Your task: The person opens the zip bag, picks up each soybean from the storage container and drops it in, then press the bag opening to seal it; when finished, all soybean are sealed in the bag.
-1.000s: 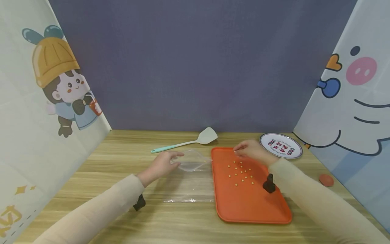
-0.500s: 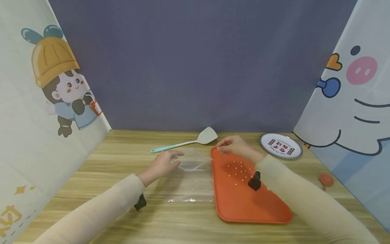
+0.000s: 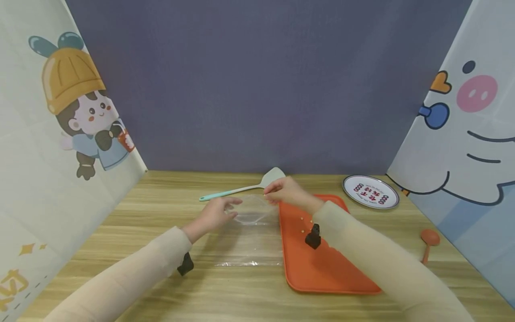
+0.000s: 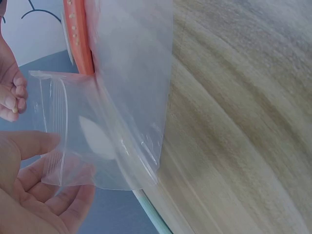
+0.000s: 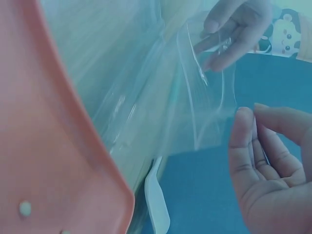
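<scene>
A clear zip bag [image 3: 249, 243] lies partly on the table, its mouth end raised and spread. My left hand [image 3: 213, 215] holds that mouth, thumb [image 4: 41, 143] on one side and fingers behind the see-through film. Close to the opening, my right hand [image 3: 289, 193] pinches a tiny tan bean [image 4: 15, 110] between thumb and fingertips. The right wrist view shows the right fingertips right beside the bag's edge, the bean hidden there. On the orange tray [image 3: 326, 277], right of the bag, lie several more small beans [image 3: 302, 218], some hidden behind the right forearm.
Behind the bag a spatula [image 3: 229, 193] with a mint handle and pale head lies on the wooden table. A white printed plate [image 3: 371, 192] sits at the back right, and an orange spoon [image 3: 430, 238] near the right wall. A dark cloth [image 3: 257, 89] hangs behind.
My right hand has moved left from over the tray to the bag's mouth with the bean. The left hand and the bag have stayed nearly still.
</scene>
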### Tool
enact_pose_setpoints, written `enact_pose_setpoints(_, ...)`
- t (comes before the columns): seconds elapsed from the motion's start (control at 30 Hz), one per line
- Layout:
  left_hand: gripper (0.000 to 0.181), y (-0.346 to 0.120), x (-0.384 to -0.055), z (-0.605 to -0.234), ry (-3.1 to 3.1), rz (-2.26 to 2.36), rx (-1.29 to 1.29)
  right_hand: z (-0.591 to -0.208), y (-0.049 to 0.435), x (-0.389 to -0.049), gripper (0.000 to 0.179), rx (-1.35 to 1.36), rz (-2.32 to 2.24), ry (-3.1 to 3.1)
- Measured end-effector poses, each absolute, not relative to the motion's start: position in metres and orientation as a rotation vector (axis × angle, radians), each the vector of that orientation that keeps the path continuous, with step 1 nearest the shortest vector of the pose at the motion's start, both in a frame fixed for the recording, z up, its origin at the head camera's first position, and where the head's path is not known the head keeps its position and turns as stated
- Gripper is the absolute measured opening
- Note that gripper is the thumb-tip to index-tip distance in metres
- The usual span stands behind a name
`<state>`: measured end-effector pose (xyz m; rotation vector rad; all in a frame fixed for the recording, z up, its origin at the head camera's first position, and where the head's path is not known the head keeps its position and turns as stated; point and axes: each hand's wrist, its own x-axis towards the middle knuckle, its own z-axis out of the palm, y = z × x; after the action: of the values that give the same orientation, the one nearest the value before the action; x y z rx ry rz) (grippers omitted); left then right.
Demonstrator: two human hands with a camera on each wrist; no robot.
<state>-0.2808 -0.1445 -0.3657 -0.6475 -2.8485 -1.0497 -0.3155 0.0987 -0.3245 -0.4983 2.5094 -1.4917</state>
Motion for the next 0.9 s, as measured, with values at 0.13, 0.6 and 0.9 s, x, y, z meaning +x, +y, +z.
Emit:
enact_pose_setpoints(0.13,0.038,-0.146,-0.283,-0.366,-2.849,-1.07,-0.66,-0.328,0.089,-0.32,0.019,-0.509,-1.482,2.5)
enact_pose_setpoints(0.6,0.039,-0.144,-0.283,-0.362,-2.862,-1.046,-0.635,-0.328,0.08,-0.321,0.019,-0.514,-1.445,2.52)
enact_pose_setpoints(0.9,0.038,-0.145,-0.282,-0.366,-2.832,-1.028,-0.681,-0.327,0.096,-0.319,0.02,-0.512,-1.505,2.546)
